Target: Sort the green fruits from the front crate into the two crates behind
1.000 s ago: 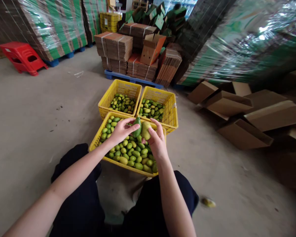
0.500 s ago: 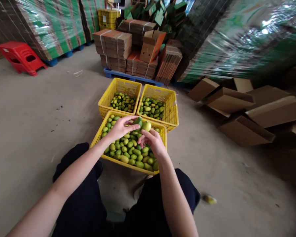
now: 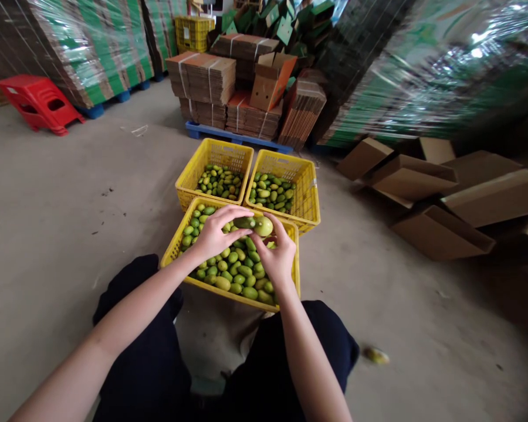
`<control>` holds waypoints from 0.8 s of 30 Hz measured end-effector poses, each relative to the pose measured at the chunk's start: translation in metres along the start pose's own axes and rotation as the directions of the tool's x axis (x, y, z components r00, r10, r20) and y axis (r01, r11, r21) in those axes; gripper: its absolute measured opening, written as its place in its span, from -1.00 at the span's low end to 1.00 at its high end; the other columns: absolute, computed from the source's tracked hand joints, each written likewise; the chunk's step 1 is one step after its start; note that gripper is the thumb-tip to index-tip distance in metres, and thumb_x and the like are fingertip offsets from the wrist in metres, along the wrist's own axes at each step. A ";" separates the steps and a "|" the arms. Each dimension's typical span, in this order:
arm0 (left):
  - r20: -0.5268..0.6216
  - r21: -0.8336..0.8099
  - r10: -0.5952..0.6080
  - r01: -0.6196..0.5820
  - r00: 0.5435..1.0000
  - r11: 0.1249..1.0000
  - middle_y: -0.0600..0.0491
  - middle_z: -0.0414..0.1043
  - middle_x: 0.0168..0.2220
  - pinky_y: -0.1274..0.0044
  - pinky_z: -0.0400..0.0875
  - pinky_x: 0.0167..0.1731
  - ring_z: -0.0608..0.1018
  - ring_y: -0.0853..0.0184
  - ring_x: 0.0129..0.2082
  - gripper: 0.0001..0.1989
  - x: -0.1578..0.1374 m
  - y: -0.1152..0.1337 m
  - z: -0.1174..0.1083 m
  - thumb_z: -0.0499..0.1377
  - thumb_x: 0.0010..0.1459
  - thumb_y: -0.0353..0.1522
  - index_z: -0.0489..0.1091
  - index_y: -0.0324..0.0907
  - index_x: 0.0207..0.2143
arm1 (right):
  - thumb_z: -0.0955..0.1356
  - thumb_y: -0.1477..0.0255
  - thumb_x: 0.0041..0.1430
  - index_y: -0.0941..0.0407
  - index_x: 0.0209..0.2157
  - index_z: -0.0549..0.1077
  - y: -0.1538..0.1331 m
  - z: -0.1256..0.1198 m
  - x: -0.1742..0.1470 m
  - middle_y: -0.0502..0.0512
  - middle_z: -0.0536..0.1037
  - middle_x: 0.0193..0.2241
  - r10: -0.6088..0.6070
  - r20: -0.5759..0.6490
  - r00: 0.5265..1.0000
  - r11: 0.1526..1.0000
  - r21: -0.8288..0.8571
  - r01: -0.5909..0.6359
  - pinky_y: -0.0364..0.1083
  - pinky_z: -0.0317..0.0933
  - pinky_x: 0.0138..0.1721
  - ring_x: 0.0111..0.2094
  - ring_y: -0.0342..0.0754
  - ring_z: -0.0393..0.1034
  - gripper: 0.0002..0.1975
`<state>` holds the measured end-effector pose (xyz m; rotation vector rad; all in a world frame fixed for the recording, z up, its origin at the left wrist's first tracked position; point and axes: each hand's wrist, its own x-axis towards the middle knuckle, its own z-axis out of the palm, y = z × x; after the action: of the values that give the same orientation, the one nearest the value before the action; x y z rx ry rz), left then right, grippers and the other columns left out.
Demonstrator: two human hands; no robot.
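Above the near yellow crate my two hands are close together, each closed on a fruit. My left hand grips a dark green oval fruit between thumb and fingers. A paler yellow-green fruit is pinched in my right hand, side by side with the darker one; they look to be touching. Many green and yellowish oval fruits fill the near crate below. The exact kind of fruit I cannot tell.
Two more yellow crates, left and right, hold fruit just beyond. Flattened cartons are stacked on a blue pallet. Open cardboard boxes lie at right, a red stool at left. One fruit lies on the floor.
The dark fruit in my left hand has turned from upright to lying sideways. My right fingers have closed around the paler fruit, which has shifted slightly right.
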<state>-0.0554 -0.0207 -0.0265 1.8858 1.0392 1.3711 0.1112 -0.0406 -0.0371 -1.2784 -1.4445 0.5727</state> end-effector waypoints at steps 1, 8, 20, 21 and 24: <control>-0.014 -0.017 -0.049 0.049 0.999 0.999 -0.04 0.55 -0.11 0.36 0.42 -0.01 0.55 0.23 -0.09 -0.69 0.000 -0.001 0.001 0.33 0.07 -0.22 0.53 -0.11 -0.13 | 0.49 0.29 -0.04 0.00 -0.18 0.53 0.000 0.000 0.001 0.04 0.49 -0.35 -0.007 -0.015 1.000 1.000 -0.009 0.007 -0.04 0.29 -0.37 -0.46 -0.07 0.30 -0.67; 0.198 -0.317 -0.646 0.672 0.737 0.670 0.06 0.45 -0.57 0.56 0.31 -0.59 0.47 0.39 -0.60 -0.62 0.003 -0.008 0.004 0.23 0.11 -0.06 0.48 -0.21 -0.49 | 0.47 0.09 -0.02 0.07 -0.45 0.44 0.006 0.001 0.006 -0.05 0.40 -0.64 0.316 0.412 0.854 0.797 0.374 -0.475 -0.10 0.18 -0.59 -0.63 -0.12 0.25 -0.66; 0.067 -0.361 -0.545 0.530 0.836 0.768 0.03 0.56 -0.26 0.61 0.41 -0.41 0.55 0.34 -0.31 -0.67 0.001 -0.023 0.005 0.30 0.06 -0.12 0.52 -0.19 -0.26 | 0.43 -0.02 -0.03 0.09 -0.48 0.42 0.006 0.005 0.006 -0.06 0.38 -0.68 0.397 0.505 0.766 0.698 0.376 -0.609 -0.16 -0.06 -0.70 -0.70 -0.20 0.13 -0.56; 0.047 -0.339 -0.506 0.491 0.861 0.803 0.01 0.55 -0.18 0.59 0.44 -0.32 0.56 0.31 -0.23 -0.66 0.001 -0.022 0.005 0.30 0.06 -0.13 0.51 -0.17 -0.21 | 0.44 0.00 -0.02 0.08 -0.47 0.43 0.005 0.004 0.006 -0.07 0.38 -0.67 0.375 0.449 0.811 0.779 0.322 -0.538 -0.16 -0.02 -0.68 -0.68 -0.19 0.15 -0.59; 0.033 -0.225 -0.331 0.330 0.943 0.917 -0.03 0.52 -0.05 0.49 0.44 -0.10 0.54 0.26 -0.09 -0.68 0.002 -0.015 0.002 0.29 0.10 -0.19 0.50 -0.12 -0.11 | 0.48 0.12 -0.01 0.05 -0.35 0.49 0.004 -0.003 0.007 -0.07 0.39 -0.62 0.224 0.268 0.937 0.962 0.095 -0.257 -0.12 0.17 -0.54 -0.60 -0.13 0.22 -0.68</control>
<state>-0.0574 -0.0113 -0.0388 1.4633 1.0943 1.2376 0.1162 -0.0340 -0.0373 -1.3233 -1.4392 1.0117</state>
